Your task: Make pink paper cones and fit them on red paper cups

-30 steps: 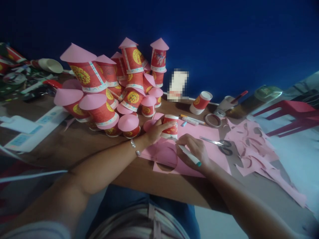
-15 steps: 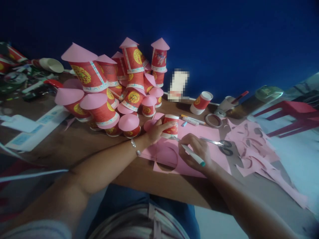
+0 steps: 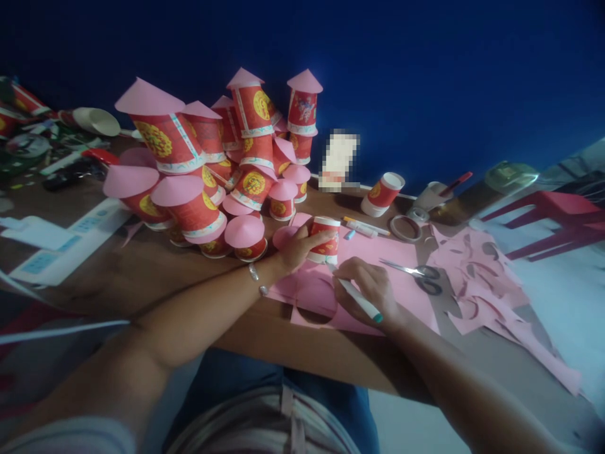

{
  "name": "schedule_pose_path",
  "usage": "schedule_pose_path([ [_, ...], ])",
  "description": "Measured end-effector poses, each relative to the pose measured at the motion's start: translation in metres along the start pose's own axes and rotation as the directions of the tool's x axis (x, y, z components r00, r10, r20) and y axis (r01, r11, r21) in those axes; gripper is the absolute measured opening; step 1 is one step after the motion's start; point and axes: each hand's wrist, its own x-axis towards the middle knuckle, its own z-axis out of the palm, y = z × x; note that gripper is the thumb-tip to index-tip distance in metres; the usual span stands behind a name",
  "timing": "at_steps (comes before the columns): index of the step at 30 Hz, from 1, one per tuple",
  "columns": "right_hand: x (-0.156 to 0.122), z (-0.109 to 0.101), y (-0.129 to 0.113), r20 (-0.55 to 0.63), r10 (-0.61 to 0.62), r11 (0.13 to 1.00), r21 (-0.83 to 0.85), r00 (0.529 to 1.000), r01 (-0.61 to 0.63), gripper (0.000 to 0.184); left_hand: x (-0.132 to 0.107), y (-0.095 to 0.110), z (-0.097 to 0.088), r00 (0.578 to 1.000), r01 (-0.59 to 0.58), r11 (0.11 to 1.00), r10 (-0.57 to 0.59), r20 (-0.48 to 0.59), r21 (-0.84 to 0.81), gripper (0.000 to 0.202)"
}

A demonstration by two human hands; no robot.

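Note:
My left hand [image 3: 299,250] is closed round a red paper cup [image 3: 325,242] with a white rim, pressing it onto a pink paper sheet [image 3: 401,296]. In my right hand [image 3: 366,282] is a white marker [image 3: 363,300] with a green end. Its tip points at the paper close by the cup's lower edge; whether it touches is too small to tell. Part of a round cut-out shows in the pink paper just below the cup. Right of my right hand lie scissors [image 3: 418,272] with dark handles.
Stacked red cups with pink cone tops [image 3: 177,192] fill the left-centre. Behind the sheet are markers [image 3: 366,227], a tape roll [image 3: 405,229] and another red cup [image 3: 384,193]. Pink paper scraps [image 3: 486,277] lie at right; a white power strip [image 3: 70,243] is at left.
My right hand has shifted slightly left and towards me with the marker, near the cup's lower edge. The left hand keeps its hold on the paper cup.

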Motion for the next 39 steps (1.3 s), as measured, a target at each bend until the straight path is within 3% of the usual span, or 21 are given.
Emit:
schedule_pose_path([
  [28, -0.0008, 0.0027, 0.0017, 0.012, -0.007, 1.0, 0.03, 1.0, 0.007, 0.017, -0.0043, 0.0031, 0.0045, 0.999, -0.011, 0.997, 0.009, 0.031, 0.079, 0.042],
  [32, -0.0003, -0.0018, -0.0006, 0.021, -0.052, 0.996, 0.079, 0.998, 0.05, 0.019, -0.0014, 0.0021, 0.0035, 1.0, 0.0, 1.0, 0.0, 0.016, 0.009, 0.044],
  [39, -0.0006, -0.0025, -0.0002, -0.019, -0.018, 0.995, 0.095, 1.0, 0.02, 0.019, 0.0034, 0.0023, -0.0002, 1.0, 0.005, 0.991, -0.008, -0.026, -0.134, 0.047],
])
